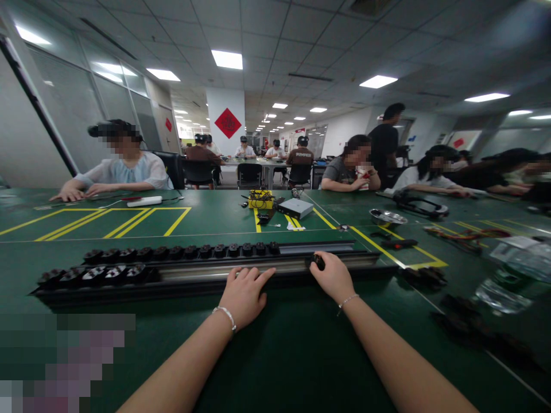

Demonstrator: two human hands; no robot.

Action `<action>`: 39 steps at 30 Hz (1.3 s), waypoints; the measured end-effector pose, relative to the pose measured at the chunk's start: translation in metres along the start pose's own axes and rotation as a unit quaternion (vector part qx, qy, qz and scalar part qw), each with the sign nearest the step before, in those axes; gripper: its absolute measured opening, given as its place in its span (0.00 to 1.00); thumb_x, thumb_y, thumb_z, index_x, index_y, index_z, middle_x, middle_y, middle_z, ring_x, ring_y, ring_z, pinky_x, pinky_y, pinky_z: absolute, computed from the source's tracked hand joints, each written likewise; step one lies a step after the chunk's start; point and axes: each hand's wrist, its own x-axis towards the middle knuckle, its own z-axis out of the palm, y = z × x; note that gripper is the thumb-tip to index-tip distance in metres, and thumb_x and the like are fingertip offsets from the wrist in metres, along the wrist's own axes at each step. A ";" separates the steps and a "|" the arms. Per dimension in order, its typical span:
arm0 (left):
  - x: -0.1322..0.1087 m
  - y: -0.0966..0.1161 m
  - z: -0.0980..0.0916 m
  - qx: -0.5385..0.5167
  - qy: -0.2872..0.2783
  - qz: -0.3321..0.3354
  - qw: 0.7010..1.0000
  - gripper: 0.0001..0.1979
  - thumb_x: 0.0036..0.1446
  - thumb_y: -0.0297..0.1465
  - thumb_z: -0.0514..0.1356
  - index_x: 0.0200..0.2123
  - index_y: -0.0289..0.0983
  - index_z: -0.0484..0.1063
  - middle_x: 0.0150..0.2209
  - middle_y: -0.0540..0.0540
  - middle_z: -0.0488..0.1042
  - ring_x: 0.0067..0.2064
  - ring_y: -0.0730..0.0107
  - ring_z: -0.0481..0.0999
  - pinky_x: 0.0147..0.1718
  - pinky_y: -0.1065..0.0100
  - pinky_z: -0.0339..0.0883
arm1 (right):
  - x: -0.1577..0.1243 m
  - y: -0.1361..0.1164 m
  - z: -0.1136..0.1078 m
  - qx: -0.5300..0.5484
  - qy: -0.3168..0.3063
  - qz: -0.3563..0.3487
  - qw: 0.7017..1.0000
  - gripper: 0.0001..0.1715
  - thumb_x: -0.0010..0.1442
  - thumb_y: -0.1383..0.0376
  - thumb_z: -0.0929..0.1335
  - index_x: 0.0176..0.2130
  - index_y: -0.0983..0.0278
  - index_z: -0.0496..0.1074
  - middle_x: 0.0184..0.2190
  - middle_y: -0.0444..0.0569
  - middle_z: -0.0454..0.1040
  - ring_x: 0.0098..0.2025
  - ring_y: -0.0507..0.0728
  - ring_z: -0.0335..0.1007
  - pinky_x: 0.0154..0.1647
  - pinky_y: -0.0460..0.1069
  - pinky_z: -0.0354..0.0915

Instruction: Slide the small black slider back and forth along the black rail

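Bare forearms (185, 364) stretch forward from the bottom edge over a broad green bench (297, 367) marked out with yellow tape. Two long black rails lie across it, the rear rail (318, 248) just behind the front rail (185, 274), whose shiny channel is bare along much of its length. Well to the right stands a blurred clear plastic container (512, 275).

Of the two hands, the left hand (247, 295) is loosely spread, its fingers laid over the middle of the front rail, with nothing visible in its grip. The right hand (332, 276) is closed in a pinch between thumb and fingers.

Beyond the rails sit a silver box (296, 207) and a yellow box (261, 199). Five black parts (140, 272) fill the front rail's left end; a longer row of smaller parts (205, 250) lines the rear rail. Smallest is the dark piece (318, 261) held in the right hand's pinch, at the front rail's right portion.
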 end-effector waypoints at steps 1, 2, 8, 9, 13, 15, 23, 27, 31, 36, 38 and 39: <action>0.000 0.000 0.000 -0.002 0.002 0.001 1.000 0.29 0.52 0.32 0.54 0.58 0.53 0.53 0.43 0.48 0.69 0.47 0.63 0.66 0.53 0.55 0.48 | 0.000 0.000 -0.001 -0.004 -0.003 0.000 1.000 0.15 0.53 0.60 0.63 0.38 0.63 0.72 0.38 0.51 0.74 0.42 0.57 0.68 0.45 0.51 0.61; 0.000 0.000 0.000 -0.004 0.003 0.001 1.000 0.29 0.52 0.32 0.54 0.58 0.52 0.53 0.43 0.48 0.69 0.47 0.62 0.66 0.53 0.55 0.48 | 0.000 0.000 -0.001 -0.007 -0.004 -0.001 1.000 0.16 0.54 0.58 0.63 0.38 0.63 0.72 0.38 0.51 0.74 0.42 0.57 0.68 0.45 0.51 0.60; 0.000 -0.001 0.001 -0.002 0.005 0.000 1.000 0.29 0.52 0.32 0.54 0.58 0.52 0.53 0.43 0.48 0.68 0.47 0.62 0.65 0.52 0.54 0.47 | 0.001 -0.002 0.000 -0.021 0.009 0.004 1.000 0.16 0.54 0.55 0.63 0.36 0.63 0.71 0.36 0.49 0.74 0.41 0.57 0.68 0.45 0.51 0.59; 0.000 -0.001 0.001 -0.002 0.006 0.001 1.000 0.29 0.52 0.32 0.53 0.58 0.52 0.53 0.43 0.48 0.68 0.47 0.62 0.65 0.52 0.54 0.48 | 0.001 -0.002 0.000 -0.020 0.009 0.004 1.000 0.15 0.54 0.56 0.63 0.36 0.62 0.71 0.36 0.49 0.74 0.41 0.57 0.68 0.45 0.50 0.59; 0.000 -0.001 0.002 -0.006 0.010 0.004 1.000 0.29 0.52 0.32 0.53 0.58 0.52 0.53 0.43 0.49 0.68 0.47 0.62 0.66 0.52 0.54 0.48 | 0.001 -0.004 0.000 -0.014 0.008 0.007 1.000 0.14 0.54 0.57 0.63 0.35 0.63 0.71 0.34 0.49 0.74 0.40 0.57 0.68 0.43 0.50 0.59; 0.000 -0.002 0.002 -0.005 0.010 0.004 1.000 0.29 0.52 0.32 0.53 0.58 0.52 0.53 0.43 0.48 0.68 0.47 0.62 0.65 0.52 0.55 0.48 | 0.001 -0.004 -0.001 -0.011 0.008 0.007 1.000 0.13 0.54 0.58 0.63 0.34 0.63 0.71 0.34 0.49 0.74 0.40 0.56 0.68 0.43 0.49 0.59; 0.000 -0.003 0.004 0.002 0.012 0.007 1.000 0.29 0.52 0.33 0.54 0.58 0.52 0.53 0.43 0.49 0.68 0.46 0.63 0.65 0.52 0.55 0.48 | 0.003 -0.002 0.002 -0.006 0.015 0.003 1.000 0.12 0.53 0.59 0.63 0.33 0.63 0.71 0.32 0.50 0.74 0.38 0.56 0.67 0.41 0.49 0.59; 0.000 -0.003 0.004 0.002 0.009 0.007 1.000 0.29 0.53 0.33 0.53 0.58 0.52 0.52 0.43 0.49 0.68 0.47 0.63 0.65 0.52 0.55 0.47 | 0.003 -0.001 0.002 0.002 0.007 0.008 1.000 0.12 0.53 0.59 0.63 0.33 0.63 0.71 0.33 0.50 0.74 0.38 0.57 0.67 0.41 0.49 0.59; 0.000 -0.002 0.004 0.002 0.013 0.005 1.000 0.29 0.52 0.32 0.53 0.58 0.52 0.53 0.43 0.49 0.68 0.47 0.63 0.65 0.52 0.55 0.47 | 0.004 0.000 0.002 0.006 0.003 0.017 1.000 0.12 0.53 0.59 0.63 0.34 0.63 0.71 0.33 0.50 0.73 0.39 0.56 0.67 0.42 0.49 0.58; 0.000 -0.002 0.003 -0.002 0.010 0.006 1.000 0.29 0.52 0.32 0.53 0.58 0.52 0.53 0.43 0.49 0.69 0.46 0.62 0.66 0.52 0.55 0.47 | 0.004 0.000 0.002 0.004 0.003 0.018 1.000 0.13 0.53 0.59 0.63 0.33 0.63 0.71 0.33 0.50 0.73 0.39 0.56 0.67 0.41 0.49 0.58; 0.000 -0.002 0.003 -0.003 0.009 0.005 1.000 0.29 0.52 0.32 0.53 0.58 0.52 0.53 0.43 0.48 0.69 0.47 0.62 0.66 0.52 0.55 0.47 | 0.004 0.001 0.002 0.004 0.002 0.017 1.000 0.12 0.53 0.59 0.63 0.33 0.63 0.71 0.32 0.50 0.73 0.38 0.56 0.67 0.41 0.49 0.58; 0.000 -0.002 0.003 -0.003 0.009 0.005 1.000 0.29 0.52 0.32 0.53 0.58 0.52 0.53 0.43 0.48 0.68 0.47 0.62 0.66 0.52 0.55 0.47 | 0.004 0.001 0.002 0.005 0.001 0.017 1.000 0.12 0.53 0.59 0.63 0.33 0.63 0.71 0.32 0.50 0.73 0.38 0.56 0.67 0.40 0.49 0.58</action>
